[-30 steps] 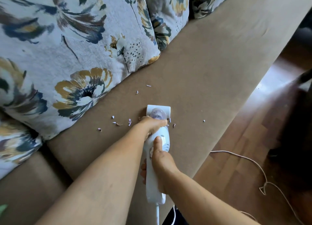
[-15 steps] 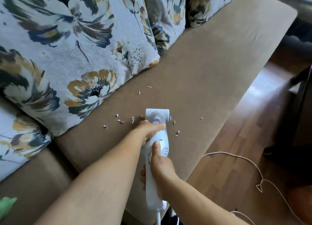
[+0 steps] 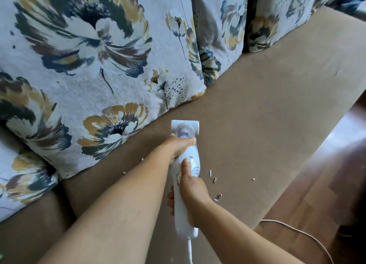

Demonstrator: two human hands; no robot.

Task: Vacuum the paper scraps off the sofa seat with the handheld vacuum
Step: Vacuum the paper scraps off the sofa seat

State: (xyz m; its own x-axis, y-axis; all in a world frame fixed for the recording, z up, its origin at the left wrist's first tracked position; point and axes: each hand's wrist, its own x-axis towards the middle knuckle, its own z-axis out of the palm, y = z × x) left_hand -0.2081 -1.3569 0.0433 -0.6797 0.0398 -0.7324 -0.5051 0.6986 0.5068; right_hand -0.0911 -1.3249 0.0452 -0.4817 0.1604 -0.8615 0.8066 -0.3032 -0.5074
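On the brown sofa seat (image 3: 267, 105), a white handheld vacuum (image 3: 186, 184) lies lengthwise with its flat nozzle pressed to the fabric, pointing away from the person and toward the floral back cushions (image 3: 95, 69). The nozzle end sits close to the lower edge of the nearest cushion. The left hand (image 3: 178, 145) is wrapped over the front of the vacuum, just behind its clear dome, fingers curled down around the body. The right hand (image 3: 193, 188) grips the handle farther back, fingers closed around it and the thumb laid straight along the top, its tip near the vent slots. Several small paper scraps (image 3: 214, 179) lie on the seat to the right of the vacuum's body, beside the right hand: a few near the thumb, one farther out toward the seat's front edge, and two lower down by the wrist. Two more tiny bits lie left of the vacuum, beside the left forearm. A white cord (image 3: 190, 250) leaves the rear of the vacuum, and a thin pale cable (image 3: 297, 231) trails across the wooden floor (image 3: 316, 194) beyond the seat's front edge
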